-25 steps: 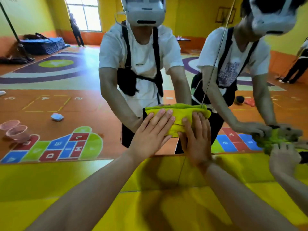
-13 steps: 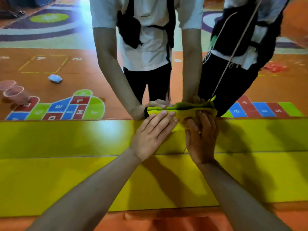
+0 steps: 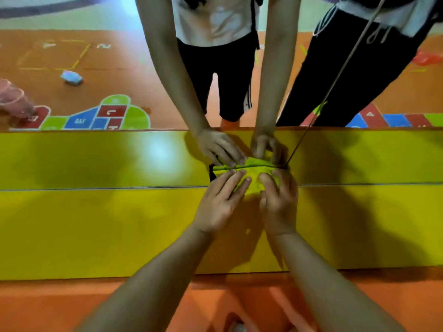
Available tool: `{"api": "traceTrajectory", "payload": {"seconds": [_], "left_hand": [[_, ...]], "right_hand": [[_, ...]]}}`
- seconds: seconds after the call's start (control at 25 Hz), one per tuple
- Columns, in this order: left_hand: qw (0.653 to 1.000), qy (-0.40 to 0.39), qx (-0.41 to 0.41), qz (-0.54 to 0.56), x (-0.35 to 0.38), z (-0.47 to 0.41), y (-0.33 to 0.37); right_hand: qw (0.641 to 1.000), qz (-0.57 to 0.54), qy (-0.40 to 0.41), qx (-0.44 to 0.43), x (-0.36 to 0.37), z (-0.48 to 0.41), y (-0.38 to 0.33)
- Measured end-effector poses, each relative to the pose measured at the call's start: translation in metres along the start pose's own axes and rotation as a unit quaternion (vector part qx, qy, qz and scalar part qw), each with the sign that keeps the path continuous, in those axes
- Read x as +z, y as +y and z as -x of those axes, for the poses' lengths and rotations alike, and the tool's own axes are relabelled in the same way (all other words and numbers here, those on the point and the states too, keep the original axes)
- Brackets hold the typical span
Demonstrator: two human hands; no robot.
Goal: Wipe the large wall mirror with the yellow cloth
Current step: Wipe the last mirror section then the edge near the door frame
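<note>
Both hands press a bunched yellow cloth (image 3: 251, 182) against the mirror (image 3: 119, 68), low on the glass, beside the dark joint (image 3: 335, 80) between two panes. The left hand (image 3: 219, 203) lies with fingers straight and close together over the cloth's left part. The right hand (image 3: 279, 202), fingers slightly spread, covers its right part. Neither pinches it: pressure alone appears to hold the cloth to the glass, likely for firmer rubbing. The cloth sits under the fingertips, ahead of both palms, its top edge meeting its reflection.
</note>
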State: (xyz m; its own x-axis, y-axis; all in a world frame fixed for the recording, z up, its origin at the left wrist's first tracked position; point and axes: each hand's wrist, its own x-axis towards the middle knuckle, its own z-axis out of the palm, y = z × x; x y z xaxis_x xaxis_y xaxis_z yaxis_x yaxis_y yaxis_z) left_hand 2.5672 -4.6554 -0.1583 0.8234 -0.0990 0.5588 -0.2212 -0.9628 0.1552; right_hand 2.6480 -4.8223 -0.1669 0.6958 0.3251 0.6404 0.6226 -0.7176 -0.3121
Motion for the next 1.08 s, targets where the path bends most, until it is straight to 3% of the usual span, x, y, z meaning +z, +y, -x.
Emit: {"api": "traceTrajectory", "payload": {"seconds": [0.24,0.36,0.68,0.84,1.08], "left_hand": [[0.972,-0.163,-0.157,0.058,0.009,0.029,0.015],[0.962,-0.215,-0.167,0.021,-0.021,0.018,0.028],[0.933,-0.307,-0.169,0.076,-0.025,0.020,0.036],[0.927,-0.309,-0.193,0.084,-0.023,0.017,0.029],[0.928,-0.321,-0.177,0.061,-0.053,0.040,-0.022]], "right_hand": [[0.982,0.068,-0.173,0.032,0.001,0.020,-0.021],[0.968,0.081,-0.237,0.024,-0.025,0.032,-0.012],[0.952,0.079,-0.266,0.131,-0.022,0.030,-0.010],[0.956,0.058,-0.241,0.155,-0.011,0.023,-0.017],[0.958,0.053,-0.222,0.175,0.022,0.029,-0.091]]}}
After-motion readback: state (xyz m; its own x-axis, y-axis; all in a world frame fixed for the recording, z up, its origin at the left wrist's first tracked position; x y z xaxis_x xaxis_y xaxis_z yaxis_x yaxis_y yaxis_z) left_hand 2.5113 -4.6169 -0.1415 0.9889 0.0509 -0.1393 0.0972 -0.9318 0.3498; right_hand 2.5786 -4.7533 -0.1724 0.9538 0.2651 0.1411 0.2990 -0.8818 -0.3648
